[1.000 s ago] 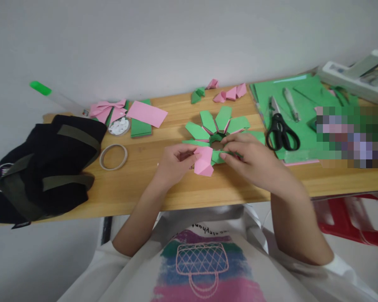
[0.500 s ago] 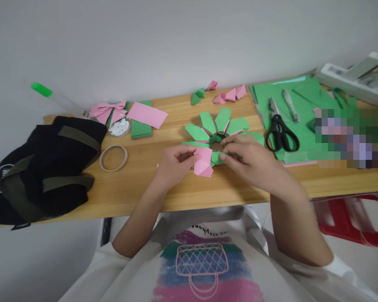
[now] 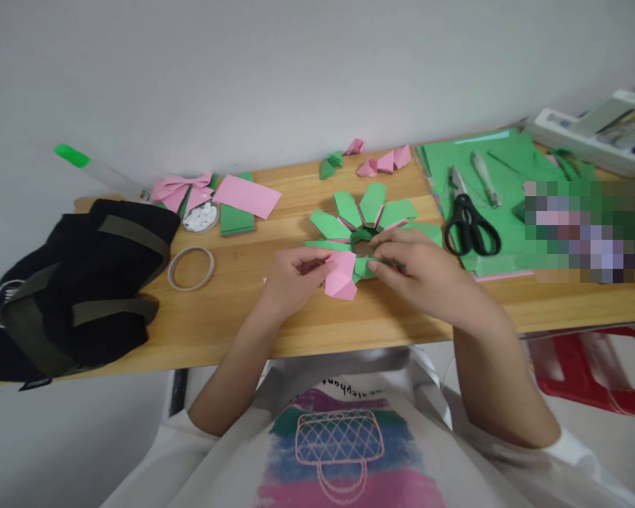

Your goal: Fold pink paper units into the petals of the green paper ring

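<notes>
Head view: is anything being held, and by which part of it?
Yes. The left hand pinches the folded pink paper piece by its upper left edge; the right hand grips the green paper ring at its near right side.

Soft, diffuse indoor light, moderately dim, from a source out of view. The grey wall (image 3: 296, 77) is unevenly lit. Shadows are faint; the green paper ring (image 3: 373, 203) darkens inside, and the pink folded paper (image 3: 341, 276) is gently shaded. A pale streak of glare crosses the green sheets (image 3: 439, 159). Fine detail is slightly blurred, wide-angle distortion bends the tabletop (image 3: 222, 324), and coarse pixelation masks a patch at right.
</notes>
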The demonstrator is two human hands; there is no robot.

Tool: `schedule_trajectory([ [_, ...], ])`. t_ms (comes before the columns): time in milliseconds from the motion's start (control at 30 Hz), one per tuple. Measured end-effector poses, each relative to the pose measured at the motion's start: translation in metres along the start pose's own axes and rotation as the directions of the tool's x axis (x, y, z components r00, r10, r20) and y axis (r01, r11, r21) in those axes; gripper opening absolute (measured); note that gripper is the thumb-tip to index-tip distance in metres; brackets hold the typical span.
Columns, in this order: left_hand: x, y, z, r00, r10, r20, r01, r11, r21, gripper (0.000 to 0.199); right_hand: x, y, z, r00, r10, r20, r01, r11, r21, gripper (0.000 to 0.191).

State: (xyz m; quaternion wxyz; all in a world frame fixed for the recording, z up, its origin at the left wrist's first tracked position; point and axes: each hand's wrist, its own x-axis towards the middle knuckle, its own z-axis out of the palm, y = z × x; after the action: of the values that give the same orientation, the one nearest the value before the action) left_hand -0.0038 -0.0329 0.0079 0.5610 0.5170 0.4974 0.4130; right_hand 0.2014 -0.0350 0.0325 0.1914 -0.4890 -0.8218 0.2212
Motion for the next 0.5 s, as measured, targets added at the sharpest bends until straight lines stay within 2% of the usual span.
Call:
schedule_trajectory([
  [500, 0.0005, -0.0038, -0.0012, 0.999, 0.051, 0.019, -0.052, 0.998, 0.02, 0.007, 0.0009, -0.0025, 0.0001, 0.999, 0.027, 0.033, -0.028, 1.0, 0.004, 0.022],
])
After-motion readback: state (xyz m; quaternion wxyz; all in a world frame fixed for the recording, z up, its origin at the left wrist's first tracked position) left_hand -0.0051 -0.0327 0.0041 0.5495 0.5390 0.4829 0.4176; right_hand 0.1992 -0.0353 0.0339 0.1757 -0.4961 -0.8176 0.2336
